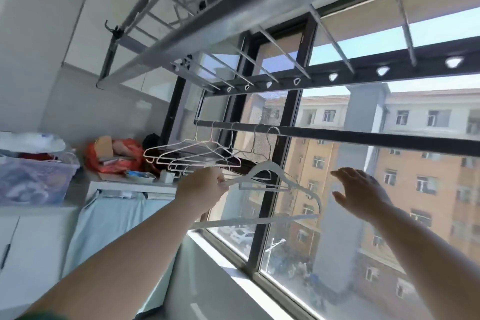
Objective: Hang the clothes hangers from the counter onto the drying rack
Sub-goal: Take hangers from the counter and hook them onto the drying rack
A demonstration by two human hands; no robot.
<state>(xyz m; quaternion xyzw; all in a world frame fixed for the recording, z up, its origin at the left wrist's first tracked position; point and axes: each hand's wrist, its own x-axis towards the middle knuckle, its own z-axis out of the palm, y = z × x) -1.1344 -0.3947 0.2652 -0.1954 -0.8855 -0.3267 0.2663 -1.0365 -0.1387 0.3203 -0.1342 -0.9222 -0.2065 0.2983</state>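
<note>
The left hand's (205,187) fingers (220,181) are curled tight round one shoulder end of a white hanger (267,164), whose hook reaches up to the dark rail (363,136) of the drying rack (197,34). The right hand (361,192) hovers just beside the hanger's far shoulder, fingers spread and straight, touching nothing. To the left, several wire hangers (197,153) hang hooked on the same rail. Behind them the counter (135,181) carries an orange bag (117,161); its print is too blurred to read.

Hangers (192,156) on the rack rail (363,135), counter (130,184) below left, window (324,254) behind.
</note>
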